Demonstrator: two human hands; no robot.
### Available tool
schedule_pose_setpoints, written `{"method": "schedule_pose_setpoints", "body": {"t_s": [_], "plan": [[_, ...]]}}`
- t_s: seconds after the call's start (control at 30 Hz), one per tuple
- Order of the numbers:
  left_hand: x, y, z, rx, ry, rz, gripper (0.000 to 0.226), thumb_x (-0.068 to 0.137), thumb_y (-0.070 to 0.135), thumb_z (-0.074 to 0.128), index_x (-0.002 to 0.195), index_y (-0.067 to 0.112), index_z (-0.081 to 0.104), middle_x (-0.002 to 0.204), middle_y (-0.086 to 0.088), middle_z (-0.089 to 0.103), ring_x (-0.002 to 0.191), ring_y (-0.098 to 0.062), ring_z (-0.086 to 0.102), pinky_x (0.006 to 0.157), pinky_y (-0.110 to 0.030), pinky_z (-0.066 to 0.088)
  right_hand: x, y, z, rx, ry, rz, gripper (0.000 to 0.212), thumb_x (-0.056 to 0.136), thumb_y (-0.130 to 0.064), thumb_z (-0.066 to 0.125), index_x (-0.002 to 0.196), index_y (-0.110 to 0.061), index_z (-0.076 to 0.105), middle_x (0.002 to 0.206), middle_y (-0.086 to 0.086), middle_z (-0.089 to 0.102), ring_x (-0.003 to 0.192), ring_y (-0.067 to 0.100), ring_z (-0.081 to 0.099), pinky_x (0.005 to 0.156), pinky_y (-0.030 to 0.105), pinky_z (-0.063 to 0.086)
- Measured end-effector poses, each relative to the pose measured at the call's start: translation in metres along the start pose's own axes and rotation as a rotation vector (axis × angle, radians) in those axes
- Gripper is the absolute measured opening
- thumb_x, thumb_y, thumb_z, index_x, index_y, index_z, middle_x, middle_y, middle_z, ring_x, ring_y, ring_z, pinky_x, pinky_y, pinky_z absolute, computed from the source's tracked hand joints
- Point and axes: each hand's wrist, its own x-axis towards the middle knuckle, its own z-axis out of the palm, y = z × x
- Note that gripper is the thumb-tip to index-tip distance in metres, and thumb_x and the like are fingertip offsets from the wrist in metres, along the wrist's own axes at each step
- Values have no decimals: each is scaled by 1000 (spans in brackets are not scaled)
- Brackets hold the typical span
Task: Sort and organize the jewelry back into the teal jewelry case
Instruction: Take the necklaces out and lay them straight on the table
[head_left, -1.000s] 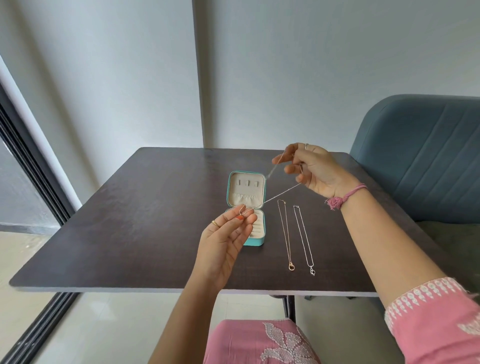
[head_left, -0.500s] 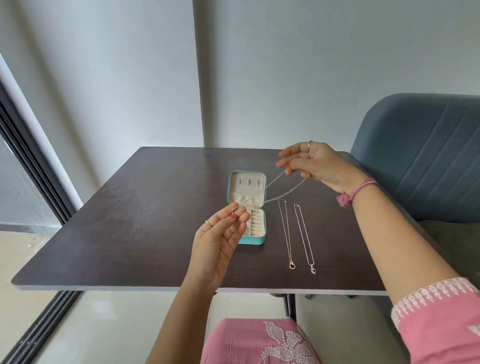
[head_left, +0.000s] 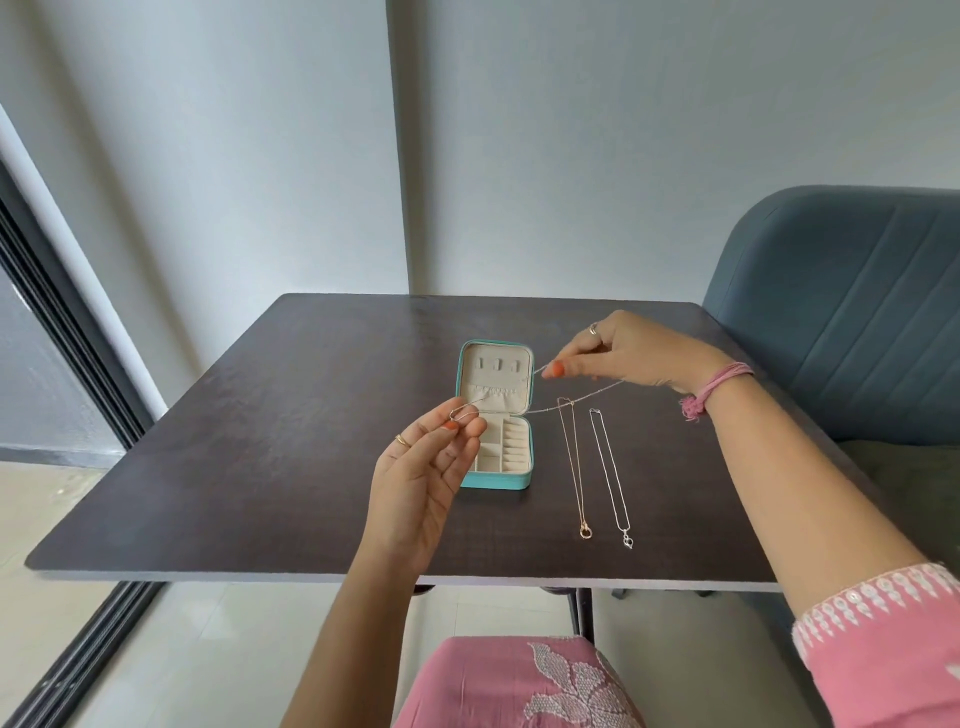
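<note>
The teal jewelry case (head_left: 462, 384) lies open in the middle of the dark table, its cream lid flat and its compartments toward me. A thin silver chain (head_left: 576, 400) stretches in the air above the case between both hands. My left hand (head_left: 426, 478), palm up in front of the case, pinches the chain's looped pendant end. My right hand (head_left: 628, 353), beyond and right of the case, pinches the other end between thumb and finger. To the right of the case lie a gold necklace (head_left: 574, 467) and a silver necklace (head_left: 613, 475), side by side and straight.
The dark wooden table (head_left: 260, 457) reaches to a grey wall at the back. A blue-grey upholstered seat (head_left: 841, 312) stands close on the right. A dark window frame (head_left: 67, 332) runs along the left.
My left hand has drifted left and slightly away from the case, drawing the chain out. My right hand has lowered and turned, still pinching its end.
</note>
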Motion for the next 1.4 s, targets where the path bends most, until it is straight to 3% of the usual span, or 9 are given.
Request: {"method": "schedule_pose_setpoints", "body": {"t_s": [0.1,0.17,0.3,0.4,0.5,0.7,1.03,1.23,1.4], "plan": [[1,-2,-2,42,1,17,24,93,0,49,110,3,66,99,-15,72,84,-18,72,83,-28,56,-2,-5,2,235,53,-43,34,79,-53,61,95,-27,76,51,-5,42,51,11,31,51,18,32],[1,-4,-2,103,-7,30,24,93,-1,50,111,3,65,101,-14,72,87,-19,72,83,-27,57,-1,-10,2,397,84,-55,29,86,-45,57,88,-23,75,46,-2,37,45,11,25,43,20,24],[2,-12,-1,197,-30,38,25,90,0,55,113,1,64,106,-16,71,91,-20,71,84,-27,56,2,-21,1,650,83,-21,27,97,-28,49,87,-9,66,44,0,41,34,6,21,39,21,14],[4,-19,0,250,-38,39,28,89,3,59,116,2,63,109,-15,71,97,-23,69,86,-28,56,3,-28,3,747,90,5,25,98,-23,48,85,-7,63,49,0,47,33,4,25,39,20,11],[4,-23,4,283,-27,47,25,88,4,61,113,4,65,107,-12,72,98,-22,69,85,-27,56,5,-35,6,832,103,36,23,97,-21,50,83,-8,62,55,-1,50,40,5,32,34,15,19],[5,-29,5,400,51,126,15,84,3,66,95,10,73,97,-7,75,92,-19,71,82,-29,58,3,-47,8,900,149,42,22,96,-21,53,80,-10,63,65,0,62,49,5,48,41,17,44],[7,-27,2,563,7,221,16,86,3,65,97,14,72,85,2,76,82,-11,72,69,-21,58,-2,-59,1,1009,183,-10,21,97,-20,49,80,-12,58,78,7,71,40,4,34,36,14,31],[9,-36,3,501,1,188,14,84,6,68,98,9,69,82,-4,73,78,-14,69,67,-23,57,-3,-65,-2,1186,193,-53,22,97,-18,45,81,-14,59,82,6,73,54,6,53,51,18,48],[8,-45,5,427,-5,158,16,83,7,70,98,5,66,89,-13,68,82,-19,66,70,-26,57,-2,-62,-2,1260,196,-59,21,96,-16,44,80,-14,59,81,6,72,58,7,59,56,19,51]]}}
